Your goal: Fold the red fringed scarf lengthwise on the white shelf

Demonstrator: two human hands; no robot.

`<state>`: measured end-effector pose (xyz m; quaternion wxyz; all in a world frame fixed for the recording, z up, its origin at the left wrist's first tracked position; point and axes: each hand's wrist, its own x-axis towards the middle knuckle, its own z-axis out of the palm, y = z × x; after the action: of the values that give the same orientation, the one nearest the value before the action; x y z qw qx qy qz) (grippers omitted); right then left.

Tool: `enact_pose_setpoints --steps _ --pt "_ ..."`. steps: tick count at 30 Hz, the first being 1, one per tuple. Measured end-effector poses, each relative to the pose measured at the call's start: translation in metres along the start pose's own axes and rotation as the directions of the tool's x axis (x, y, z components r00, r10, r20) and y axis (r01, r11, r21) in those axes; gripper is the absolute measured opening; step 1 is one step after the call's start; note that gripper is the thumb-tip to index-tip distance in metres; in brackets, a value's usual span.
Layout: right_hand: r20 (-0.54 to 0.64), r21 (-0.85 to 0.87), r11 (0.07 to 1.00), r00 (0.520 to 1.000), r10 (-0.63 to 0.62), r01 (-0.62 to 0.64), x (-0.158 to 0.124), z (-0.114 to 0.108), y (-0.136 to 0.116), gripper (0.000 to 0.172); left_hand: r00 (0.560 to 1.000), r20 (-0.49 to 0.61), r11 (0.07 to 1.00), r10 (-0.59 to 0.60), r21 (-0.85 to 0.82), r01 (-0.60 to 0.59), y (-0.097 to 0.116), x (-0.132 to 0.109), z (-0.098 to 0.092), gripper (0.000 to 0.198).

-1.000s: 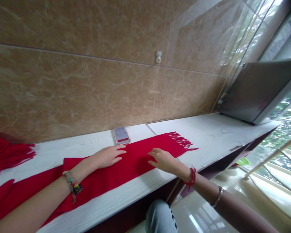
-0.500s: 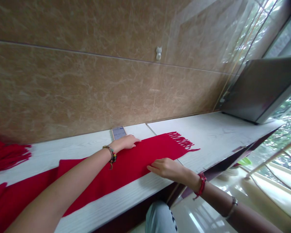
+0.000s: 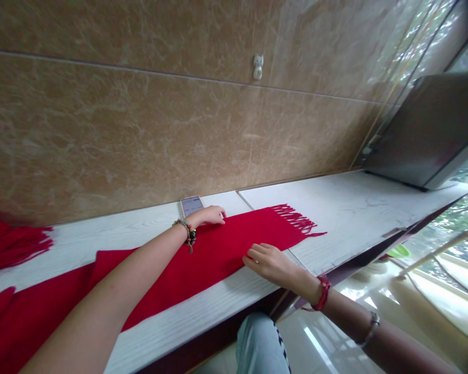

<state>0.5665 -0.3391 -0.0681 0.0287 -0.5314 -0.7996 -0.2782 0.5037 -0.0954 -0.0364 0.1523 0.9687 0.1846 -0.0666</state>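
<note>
A long red scarf [image 3: 226, 249] lies flat along the white counter [image 3: 347, 208], its fringe [image 3: 298, 222] pointing right. My left hand [image 3: 208, 214] rests at the scarf's far edge, fingers pressed together on the cloth, just in front of a phone [image 3: 191, 203]. My right hand [image 3: 267, 259] is at the scarf's near edge with its fingers curled over the cloth. Both wrists wear bracelets.
A brown tiled wall [image 3: 140, 130] rises directly behind the counter, with a small white hook [image 3: 258, 66] on it. A dark box-like appliance [image 3: 425, 130] stands at the counter's far right. More red fringed cloth [image 3: 11, 244] lies at the far left. My knee [image 3: 257, 343] is below the counter edge.
Both hands left the middle of the scarf. The left hand moved to the far edge by the phone and the right hand moved to the near edge; their fingers went from flat to closed.
</note>
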Motion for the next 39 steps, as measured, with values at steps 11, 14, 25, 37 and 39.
enact_pose_setpoints --steps 11,14,25,37,39 --pt "-0.199 0.015 0.997 0.977 0.078 -0.076 -0.011 -0.004 -0.003 0.023 0.999 -0.039 0.958 -0.004 -0.287 -0.007 -0.011 -0.015 -0.014 0.039" --pt "-0.209 0.139 0.969 0.951 0.228 -0.202 -0.009 -0.003 -0.001 0.024 0.998 -0.059 0.937 0.002 -0.349 -0.023 -0.008 -0.020 -0.026 0.041" --pt "-0.127 0.708 0.515 0.631 0.766 -0.483 -0.009 -0.045 0.046 0.022 0.972 -0.213 0.793 -0.099 -0.607 -0.053 0.053 -0.004 -0.088 0.032" --pt "0.149 0.373 0.744 0.827 0.542 -0.555 -0.089 0.035 0.091 0.043 0.980 -0.145 0.943 -0.136 -0.323 0.083 0.080 0.093 -0.004 0.029" --pt "0.166 0.328 0.771 0.837 0.522 -0.546 -0.094 0.041 0.091 0.042 0.980 -0.157 0.965 -0.124 -0.251 0.082 0.077 0.098 0.007 0.033"
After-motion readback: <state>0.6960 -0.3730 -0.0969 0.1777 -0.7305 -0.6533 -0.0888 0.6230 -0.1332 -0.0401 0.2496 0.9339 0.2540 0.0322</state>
